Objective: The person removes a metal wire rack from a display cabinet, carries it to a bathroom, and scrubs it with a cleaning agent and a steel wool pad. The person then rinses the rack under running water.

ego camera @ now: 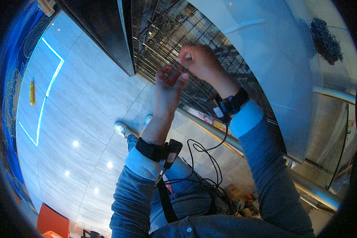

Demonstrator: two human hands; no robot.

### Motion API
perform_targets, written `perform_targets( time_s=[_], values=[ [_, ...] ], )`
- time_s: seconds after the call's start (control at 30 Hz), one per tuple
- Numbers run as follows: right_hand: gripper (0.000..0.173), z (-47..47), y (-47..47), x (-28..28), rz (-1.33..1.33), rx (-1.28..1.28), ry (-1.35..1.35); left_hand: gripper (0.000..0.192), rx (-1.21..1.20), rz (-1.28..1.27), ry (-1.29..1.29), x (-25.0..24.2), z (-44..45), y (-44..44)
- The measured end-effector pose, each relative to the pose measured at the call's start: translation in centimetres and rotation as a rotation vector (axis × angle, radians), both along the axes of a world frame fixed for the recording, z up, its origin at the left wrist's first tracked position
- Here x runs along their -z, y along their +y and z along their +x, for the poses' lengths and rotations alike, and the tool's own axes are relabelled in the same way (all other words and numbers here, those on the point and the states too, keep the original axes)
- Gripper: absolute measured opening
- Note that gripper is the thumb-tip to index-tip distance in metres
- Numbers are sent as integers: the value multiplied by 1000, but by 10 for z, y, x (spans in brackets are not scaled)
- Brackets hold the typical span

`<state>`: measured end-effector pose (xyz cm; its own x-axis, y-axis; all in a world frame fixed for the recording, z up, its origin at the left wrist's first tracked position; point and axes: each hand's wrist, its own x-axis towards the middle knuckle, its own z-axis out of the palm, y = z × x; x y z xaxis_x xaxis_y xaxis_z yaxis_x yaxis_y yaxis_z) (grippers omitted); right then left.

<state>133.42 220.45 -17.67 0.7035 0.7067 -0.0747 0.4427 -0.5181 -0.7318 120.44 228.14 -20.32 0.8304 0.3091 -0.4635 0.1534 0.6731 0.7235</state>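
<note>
My right hand [200,61] is closed on a small white item [188,56], seen between its curled fingers; blur hides what it is. My left hand [169,81] is just below and to the left, its fingers bent and its thumb apart from them, with nothing plainly visible between. Both are over a dark metal wire grid [200,37] with thin bars and square mesh. Each wrist wears a black strap; a small black device [174,150] sits on the left one, and a black cable [209,151] loops between them.
A black panel [107,32] borders the grid on the left; a glossy white panel [273,53] curves along its right. A metal rail [315,190] runs low at right, near a pile of scraps [244,205]. A yellow tube [32,92] and an orange stool [53,221] are on the tiled floor.
</note>
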Motion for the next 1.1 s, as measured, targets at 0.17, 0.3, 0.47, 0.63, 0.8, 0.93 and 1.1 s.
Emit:
perform_targets(
  time_s=[0.17, 0.3, 0.47, 0.63, 0.8, 0.93, 1.1],
  values=[
    [3, 20, 11, -4, -165, 83, -374, 47, -1, -46, 6, -6, -1, 1],
    [2, 18, 22, 7, -197, 53, -542, 48, -16, -87, 7, -8, 0, 2],
    [4, 21, 23, 1, -117, 61, -369, 49, -13, -42, -1, -7, 2, 1],
    [4, 3, 23, 6, -146, -51, -398, 49, -11, -49, 4, -4, 4, 1],
    [5, -3, 26, 7, -75, -68, -324, 48, 8, -63, 4, -3, 4, 0],
    [4, -9, 28, -2, -204, -75, -243, 48, -10, -104, 1, -4, 4, -1],
    [4, -7, 25, 2, -149, -85, -288, 47, 8, -76, -16, -6, 3, 0]
  ],
)
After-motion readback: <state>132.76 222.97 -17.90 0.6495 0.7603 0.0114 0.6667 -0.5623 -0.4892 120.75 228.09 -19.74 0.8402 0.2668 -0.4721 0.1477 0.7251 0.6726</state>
